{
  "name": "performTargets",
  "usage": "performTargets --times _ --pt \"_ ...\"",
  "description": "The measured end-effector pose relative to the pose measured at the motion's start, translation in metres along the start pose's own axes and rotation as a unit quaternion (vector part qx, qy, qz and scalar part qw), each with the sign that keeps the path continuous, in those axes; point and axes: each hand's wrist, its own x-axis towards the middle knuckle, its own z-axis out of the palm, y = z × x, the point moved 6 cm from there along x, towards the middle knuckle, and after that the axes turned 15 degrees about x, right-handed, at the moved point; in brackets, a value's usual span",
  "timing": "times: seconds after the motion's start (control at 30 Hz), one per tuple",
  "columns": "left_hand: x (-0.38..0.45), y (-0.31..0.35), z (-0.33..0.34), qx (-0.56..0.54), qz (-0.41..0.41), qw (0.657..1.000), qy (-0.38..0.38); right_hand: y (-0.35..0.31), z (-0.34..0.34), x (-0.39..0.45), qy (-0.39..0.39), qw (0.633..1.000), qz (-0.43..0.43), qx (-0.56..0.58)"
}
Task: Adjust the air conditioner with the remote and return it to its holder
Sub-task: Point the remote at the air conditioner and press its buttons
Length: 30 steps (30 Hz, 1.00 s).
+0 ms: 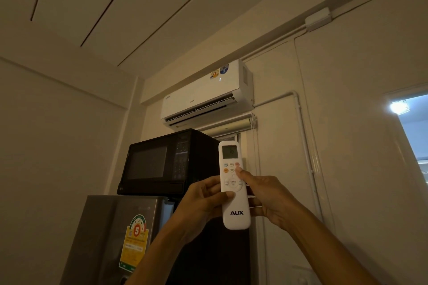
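**tinkerer_88:** Two hands on one remote here, so who's actually doing the work? Looks like the left hand is just the stand: fingers curled round the left edge and back, thumb laid flat across the front just under the round menu pad. The right hand comes in from the right side with its thumb stretched up onto the button rows, tip sitting at the right end of the lower row, just below the red button. The other right fingers are tucked behind the remote, can't tell how they sit.

**coolbreeze:** Yeah, and the bit that matters imo is the long axis. It stands nearly upright, screen end up, logo end down, and that top end points up and slightly left toward the air conditioner high on the wall, well apart from it. The microwave on the fridge sits between them lower down but doesn't block the line.

**tinkerer_88:** So next press is all right thumb?

**coolbreeze:** My guess, yes. The buttons lie up and to the left of that thumb, so only a small slide is needed. The flap on the unit looks open and a small light shows on its front, so it seems to be running.

**tinkerer_88:** And the holder?

**coolbreeze:** Can't spot one anywhere in view. Putting it back isn't done yet.
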Motion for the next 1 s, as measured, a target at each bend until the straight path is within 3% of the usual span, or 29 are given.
performTargets --times 1.0 --pt "0.005 -0.017 -0.001 -0.005 -0.012 1.000 -0.001 0.013 -0.005 0.006 0.023 0.999 0.021 -0.009"
